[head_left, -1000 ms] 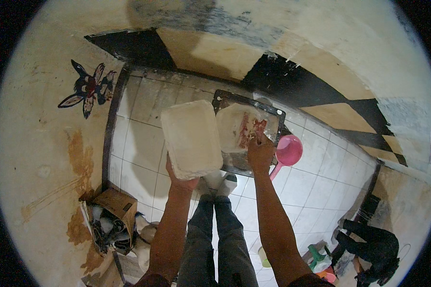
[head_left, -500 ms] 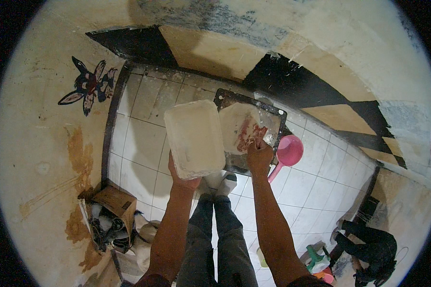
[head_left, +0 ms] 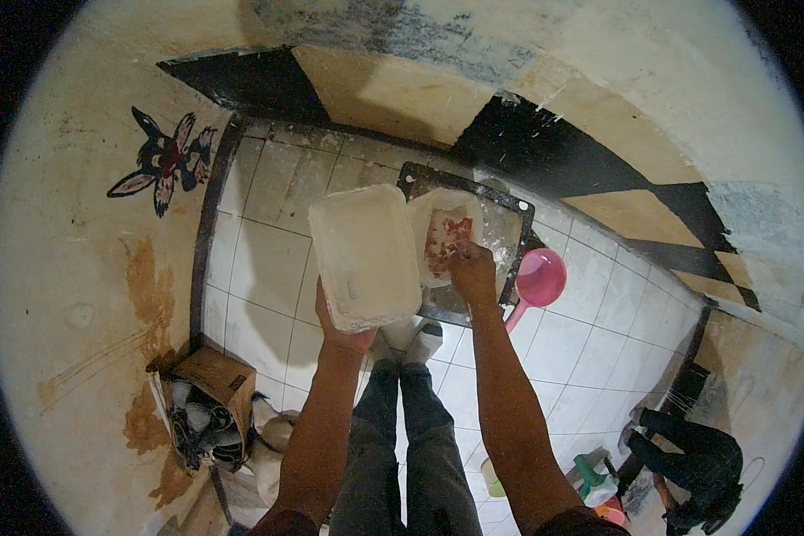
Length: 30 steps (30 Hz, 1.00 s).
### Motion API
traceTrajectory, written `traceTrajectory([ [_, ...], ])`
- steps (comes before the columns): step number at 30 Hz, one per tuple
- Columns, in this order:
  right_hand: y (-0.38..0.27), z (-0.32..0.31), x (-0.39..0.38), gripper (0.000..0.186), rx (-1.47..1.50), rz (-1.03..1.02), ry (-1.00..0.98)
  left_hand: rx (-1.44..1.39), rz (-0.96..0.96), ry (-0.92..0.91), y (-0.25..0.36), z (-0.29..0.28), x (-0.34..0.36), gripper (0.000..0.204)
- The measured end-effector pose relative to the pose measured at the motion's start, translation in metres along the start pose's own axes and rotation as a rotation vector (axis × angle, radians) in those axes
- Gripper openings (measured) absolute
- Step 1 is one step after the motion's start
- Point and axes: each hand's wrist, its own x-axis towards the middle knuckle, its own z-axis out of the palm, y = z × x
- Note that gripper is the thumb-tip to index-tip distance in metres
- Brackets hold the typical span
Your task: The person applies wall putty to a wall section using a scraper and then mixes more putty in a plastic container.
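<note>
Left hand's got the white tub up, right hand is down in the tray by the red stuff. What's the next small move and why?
Probably keep the right hand working across the red-stained patch in the white tray, since residue still shows there. The left hand holds the white tub raised and tilted beside it; holding it steady seems wise. The pink scoop lies close by on the tiled floor.

The white container [head_left: 364, 255] in the left hand [head_left: 344, 332] looks like matt plastic, its underside smeared and dull. The second container [head_left: 445, 234], under the right hand [head_left: 473, 272], is the same pale plastic, stained red inside. The dark tray [head_left: 518, 214] beneath seems metal, dusted white. The pink dipper [head_left: 541, 277] to the right is glossy plastic. Floor tiles [head_left: 268, 268] are glazed ceramic, grimy. The box [head_left: 213, 380] at near left is brown cardboard. The walls [head_left: 80, 295] are rough, stained plaster.
</note>
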Motion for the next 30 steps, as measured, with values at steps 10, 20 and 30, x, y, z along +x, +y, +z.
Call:
traceTrajectory([
  [10,-0.003,-0.013,0.017,0.029,0.052,0.093,-0.209,0.056,0.038,0.042,-0.001,0.0,0.007,0.059],
  [20,0.063,-0.051,-0.014,0.031,0.234,0.116,-0.061,0.021,-0.046,0.05,-0.008,0.029,0.012,0.049],
  [30,-0.104,-0.104,-0.056,0.025,0.568,0.262,0.085,-0.08,-0.141,-0.011,-0.018,0.032,0.01,0.053],
])
